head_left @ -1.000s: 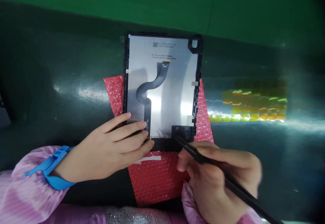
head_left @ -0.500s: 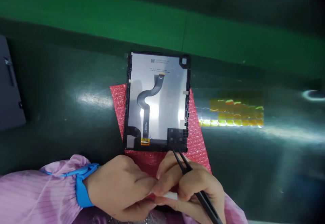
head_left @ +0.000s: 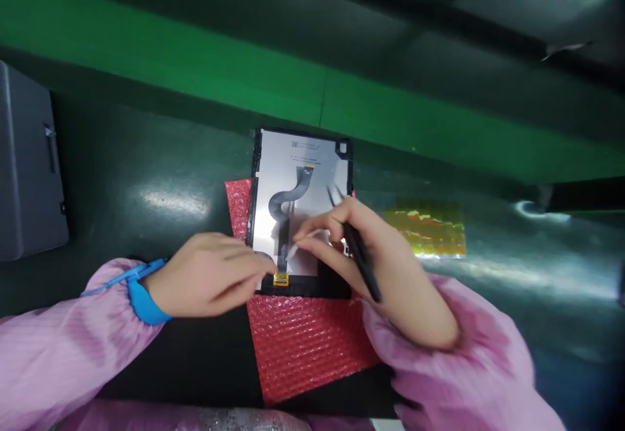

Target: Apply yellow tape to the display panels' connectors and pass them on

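A tablet display panel [head_left: 322,164] lies with its silver back up, a dark curved flex cable [head_left: 280,206] running down it to a gold connector [head_left: 280,279]. My right hand [head_left: 381,268] is over the panel's lower right part. Black tweezers [head_left: 360,258] are tucked in its grip, tips pointing up and away. Thumb and forefinger of the same hand pinch a thin white strip [head_left: 293,250], blurred, above the cable. My left hand [head_left: 215,275], wearing a blue wrist strap [head_left: 146,297], is closed at the panel's lower left corner; anything between its fingertips is hidden.
Red bubble wrap [head_left: 312,346] lies under the panel. To the right is a sheet of yellow, shiny film pieces [head_left: 430,229]. A grey case [head_left: 32,170] stands at the left edge. A green strip [head_left: 170,73] crosses the dark table's far side.
My hands have come apart and moved up from below the panel. The right hand has carried the white strip and tweezers over the panel; the left has moved to its lower left corner.
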`<state>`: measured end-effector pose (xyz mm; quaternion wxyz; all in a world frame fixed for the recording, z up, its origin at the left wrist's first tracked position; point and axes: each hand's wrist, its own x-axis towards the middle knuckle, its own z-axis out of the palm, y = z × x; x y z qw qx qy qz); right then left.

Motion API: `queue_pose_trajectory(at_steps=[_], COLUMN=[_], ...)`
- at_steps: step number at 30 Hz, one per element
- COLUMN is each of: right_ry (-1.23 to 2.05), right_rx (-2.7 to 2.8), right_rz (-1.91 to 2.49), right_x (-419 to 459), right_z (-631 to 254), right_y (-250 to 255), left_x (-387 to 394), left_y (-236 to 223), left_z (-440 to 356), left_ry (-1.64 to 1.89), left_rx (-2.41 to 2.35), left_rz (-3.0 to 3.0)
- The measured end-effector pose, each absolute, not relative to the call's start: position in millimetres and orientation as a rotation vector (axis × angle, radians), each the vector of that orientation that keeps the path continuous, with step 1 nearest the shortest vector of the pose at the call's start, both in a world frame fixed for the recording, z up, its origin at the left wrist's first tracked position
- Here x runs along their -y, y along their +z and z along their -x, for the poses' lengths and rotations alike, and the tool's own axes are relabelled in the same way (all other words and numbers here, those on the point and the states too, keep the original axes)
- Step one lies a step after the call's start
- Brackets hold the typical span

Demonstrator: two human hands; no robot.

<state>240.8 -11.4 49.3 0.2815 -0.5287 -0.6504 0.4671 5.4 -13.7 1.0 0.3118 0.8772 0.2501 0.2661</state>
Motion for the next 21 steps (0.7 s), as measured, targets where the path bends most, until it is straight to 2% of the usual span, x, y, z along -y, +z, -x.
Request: queue_pose_trajectory(at_steps=[7,21], right_ry=[1.286,1.232], right_rx=[1.822,1.772], right_rz=[1.473,1.492], right_x=[-23.8,-32.5], right_z=[-227.6,-218.9], right_y=[27.3,18.6], left_x=[-13.8,-7.5], left_y=[1.6,-2.1], left_z=[10.2,3.5], left_ry=[0.647,0.353], left_rx=[-0.915,-0.919], left_rz=[-2.493,-2.694])
